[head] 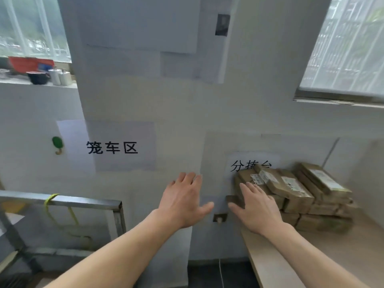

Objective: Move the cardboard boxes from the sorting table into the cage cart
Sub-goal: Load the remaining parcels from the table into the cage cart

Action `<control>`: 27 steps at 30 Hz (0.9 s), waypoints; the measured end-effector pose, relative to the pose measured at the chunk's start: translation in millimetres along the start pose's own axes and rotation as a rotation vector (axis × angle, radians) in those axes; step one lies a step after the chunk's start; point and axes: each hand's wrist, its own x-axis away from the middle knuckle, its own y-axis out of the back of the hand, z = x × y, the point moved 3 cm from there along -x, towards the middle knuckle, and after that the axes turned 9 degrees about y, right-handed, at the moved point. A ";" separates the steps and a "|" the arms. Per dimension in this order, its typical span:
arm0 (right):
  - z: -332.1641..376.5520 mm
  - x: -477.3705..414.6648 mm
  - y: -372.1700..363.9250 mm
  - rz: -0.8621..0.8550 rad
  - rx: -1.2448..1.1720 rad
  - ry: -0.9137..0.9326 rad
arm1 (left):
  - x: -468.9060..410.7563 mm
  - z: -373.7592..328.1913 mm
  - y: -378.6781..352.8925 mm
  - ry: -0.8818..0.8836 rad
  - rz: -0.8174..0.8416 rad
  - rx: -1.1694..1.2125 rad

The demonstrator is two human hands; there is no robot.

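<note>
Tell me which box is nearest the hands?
The top left box, just beyond the right hand; the rest sit farther right.

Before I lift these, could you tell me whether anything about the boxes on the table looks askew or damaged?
The stack of cardboard boxes on the sorting table is uneven. Its top boxes lie skewed and tilted across those below, not squared up. I see no tears or spills, though the picture is soft.

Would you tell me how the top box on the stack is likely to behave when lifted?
The top box looks like flat, rigid cardboard, so it should probably stay stiff. It seems slim, so likely light. It lies askew on the stack, so pushing it may slide it or shift its neighbours.
</note>
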 end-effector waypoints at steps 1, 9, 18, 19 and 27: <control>-12.9 -1.5 -0.1 0.002 0.005 -0.019 | -8.2 -11.3 -4.2 -0.010 0.010 0.013; -118.8 -18.3 -2.9 -0.011 -0.045 -0.157 | -71.5 -95.3 -48.5 -0.002 0.131 0.163; -212.3 -37.1 -30.8 0.012 -0.220 -0.322 | -123.4 -133.8 -111.5 0.224 0.257 0.341; -219.7 -39.8 -33.9 0.004 -0.255 -0.354 | -128.5 -135.1 -118.5 0.253 0.272 0.360; -262.3 -62.0 -66.9 -0.062 -0.518 -0.681 | -176.5 -137.8 -179.1 0.416 0.415 0.544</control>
